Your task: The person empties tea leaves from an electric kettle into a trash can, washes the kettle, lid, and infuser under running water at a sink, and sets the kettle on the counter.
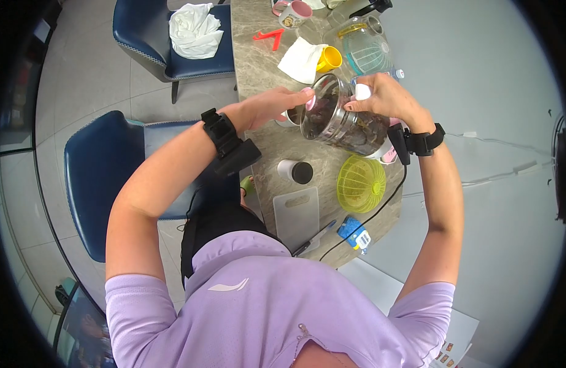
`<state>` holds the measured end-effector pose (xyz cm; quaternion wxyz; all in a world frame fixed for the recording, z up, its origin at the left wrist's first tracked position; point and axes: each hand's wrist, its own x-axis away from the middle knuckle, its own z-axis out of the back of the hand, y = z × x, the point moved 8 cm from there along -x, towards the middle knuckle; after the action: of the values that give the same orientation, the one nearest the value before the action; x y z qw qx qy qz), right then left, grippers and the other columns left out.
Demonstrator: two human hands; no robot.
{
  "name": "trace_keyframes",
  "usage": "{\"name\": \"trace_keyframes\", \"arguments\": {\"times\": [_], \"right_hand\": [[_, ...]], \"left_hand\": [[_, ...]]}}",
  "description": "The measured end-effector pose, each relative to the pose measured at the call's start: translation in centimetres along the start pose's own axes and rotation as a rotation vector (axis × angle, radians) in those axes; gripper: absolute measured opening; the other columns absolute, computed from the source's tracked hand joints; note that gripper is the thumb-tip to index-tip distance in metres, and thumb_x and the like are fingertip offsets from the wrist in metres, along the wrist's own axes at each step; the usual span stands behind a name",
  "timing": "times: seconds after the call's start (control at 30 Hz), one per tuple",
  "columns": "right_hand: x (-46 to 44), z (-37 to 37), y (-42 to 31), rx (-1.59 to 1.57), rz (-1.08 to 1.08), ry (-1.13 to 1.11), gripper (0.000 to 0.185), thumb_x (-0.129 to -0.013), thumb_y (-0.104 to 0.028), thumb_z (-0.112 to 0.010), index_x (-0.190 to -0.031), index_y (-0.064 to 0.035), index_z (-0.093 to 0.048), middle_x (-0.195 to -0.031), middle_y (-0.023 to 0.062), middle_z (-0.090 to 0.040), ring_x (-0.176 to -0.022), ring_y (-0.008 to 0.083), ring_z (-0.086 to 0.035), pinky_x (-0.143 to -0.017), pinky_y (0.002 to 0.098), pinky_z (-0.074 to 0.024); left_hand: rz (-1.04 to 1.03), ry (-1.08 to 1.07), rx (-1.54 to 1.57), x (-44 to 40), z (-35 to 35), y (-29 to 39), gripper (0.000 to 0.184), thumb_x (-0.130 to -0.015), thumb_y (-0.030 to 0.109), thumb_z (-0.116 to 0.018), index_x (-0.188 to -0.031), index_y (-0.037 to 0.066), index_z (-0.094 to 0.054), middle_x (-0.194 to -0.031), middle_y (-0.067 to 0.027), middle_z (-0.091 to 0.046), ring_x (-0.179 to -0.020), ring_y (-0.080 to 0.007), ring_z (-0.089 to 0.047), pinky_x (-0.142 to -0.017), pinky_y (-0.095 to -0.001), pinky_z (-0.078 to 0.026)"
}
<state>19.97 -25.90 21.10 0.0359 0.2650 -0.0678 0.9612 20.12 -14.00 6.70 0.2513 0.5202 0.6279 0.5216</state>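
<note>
A large clear jar [364, 132] with dark contents lies tilted over the table, its metal-rimmed mouth facing left. My right hand [387, 98] grips the jar's upper side near the rim, fingers bent, with a small white piece [362, 92] beside them. At the jar's mouth, my left hand [273, 105] has its fingers closed at a small pink object [308, 99], whose full shape is hidden. Below that hand a cup [288, 119] is partly visible. A white container with a black lid [302, 172] and a green mesh basket [361, 184] are nearer my body.
The marble table [258, 144] holds a clear cutting board [297, 214], a knife [315, 238], a blue packet [354, 234], a yellow cup [329, 59], white paper [302, 60], a red tool [270, 38] and a pink mug [295, 15]. Blue chairs [94, 178] stand left. A black cable crosses the table's right side.
</note>
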Motion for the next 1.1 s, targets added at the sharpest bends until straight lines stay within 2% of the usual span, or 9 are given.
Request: {"name": "trace_keyframes", "arguments": {"times": [0.2, 0.3, 0.57, 0.6, 0.67, 0.8, 1.0, 1.1], "right_hand": [[-0.6, 0.2, -0.8, 0.038, 0.015, -0.039, 0.043, -0.066, -0.033, -0.074, -0.09, 0.0005, -0.063, -0.071, 0.0203, -0.061, -0.067, 0.031, -0.06, -0.064, 0.0369, -0.0443], [-0.8, 0.6, -1.5, 0.098, -0.028, -0.063, 0.047, -0.065, -0.034, -0.074, -0.096, -0.0002, -0.063, -0.076, 0.0223, -0.062, -0.073, 0.0331, -0.06, -0.068, 0.0378, -0.045], [-1.5, 1.1, -2.3, 0.21, -0.019, -0.06, 0.052, -0.063, -0.033, -0.075, -0.102, -0.0013, -0.062, -0.084, 0.0227, -0.062, -0.081, 0.0351, -0.06, -0.073, 0.0386, -0.0451], [-1.6, 1.2, -2.5, 0.195, 0.027, -0.04, 0.049, -0.064, -0.034, -0.075, -0.097, -0.0009, -0.062, -0.077, 0.0197, -0.061, -0.074, 0.0322, -0.059, -0.068, 0.0375, -0.0445], [-1.8, 1.3, -2.6, 0.165, 0.121, 0.0, 0.043, -0.065, -0.035, -0.075, -0.086, 0.0, -0.063, -0.063, 0.0136, -0.059, -0.061, 0.0265, -0.056, -0.058, 0.0352, -0.0431], [-1.9, 1.5, -3.3, 0.24, 0.097, -0.033, 0.05, -0.064, -0.038, -0.075, -0.097, -0.003, -0.063, -0.071, 0.0163, -0.061, -0.069, 0.0306, -0.058, -0.063, 0.0368, -0.0442], [-2.6, 1.3, -3.7, 0.293, 0.106, -0.074, 0.058, -0.062, -0.039, -0.076, -0.105, -0.0028, -0.061, -0.08, 0.0202, -0.062, -0.08, 0.0332, -0.059, -0.07, 0.0371, -0.0448], [-2.8, 1.2, -3.8, 0.313, 0.081, -0.099, 0.059, -0.062, -0.038, -0.076, -0.107, -0.0024, -0.06, -0.081, 0.0209, -0.062, -0.081, 0.0334, -0.06, -0.071, 0.0373, -0.045]], "left_hand": [[-0.023, 0.02, 0.058, 0.3, 0.3, -0.1, 0.073, -0.086, 0.059, -0.04, -0.122, -0.005, -0.045, -0.126, -0.0169, -0.044, -0.121, -0.0236, -0.036, -0.096, -0.0384, -0.033], [-0.012, 0.003, 0.052, 0.1, 0.5, -0.5, 0.06, -0.087, 0.057, -0.036, -0.112, 0.006, -0.054, -0.136, -0.0185, -0.034, -0.127, -0.0273, -0.029, -0.095, -0.0462, -0.032], [-0.025, 0.008, 0.067, 0.4, 0.4, -0.3, 0.053, -0.089, 0.055, -0.034, -0.103, 0.01, -0.057, -0.125, -0.0167, -0.044, -0.119, -0.0255, -0.036, -0.093, -0.0472, -0.033], [-0.025, 0.008, 0.082, 0.3, 0.3, -0.3, 0.053, -0.089, 0.055, -0.033, -0.103, 0.01, -0.057, -0.124, -0.0166, -0.045, -0.117, -0.0256, -0.037, -0.093, -0.047, -0.034], [-0.029, -0.022, 0.081, 0.1, 0.4, -0.4, 0.054, -0.089, 0.055, -0.034, -0.106, 0.01, -0.056, -0.122, -0.0179, -0.045, -0.116, -0.0268, -0.038, -0.093, -0.0462, -0.035], [-0.039, 0.022, 0.088, 0.4, 0.6, -0.3, 0.058, -0.088, 0.055, -0.035, -0.115, 0.007, -0.054, -0.123, -0.0217, -0.043, -0.118, -0.0294, -0.037, -0.094, -0.0452, -0.035], [-0.017, 0.023, 0.155, -0.1, 0.7, -1.3, 0.074, -0.087, 0.058, -0.037, -0.126, -0.005, -0.04, -0.132, -0.0278, -0.032, -0.126, -0.0331, -0.03, -0.098, -0.045, -0.032], [0.06, 0.033, 0.179, -0.5, 0.9, -2.3, 0.08, -0.085, 0.059, -0.041, -0.13, -0.007, -0.032, -0.134, -0.0169, -0.036, -0.127, -0.0238, -0.03, -0.099, -0.0402, -0.03]]}}
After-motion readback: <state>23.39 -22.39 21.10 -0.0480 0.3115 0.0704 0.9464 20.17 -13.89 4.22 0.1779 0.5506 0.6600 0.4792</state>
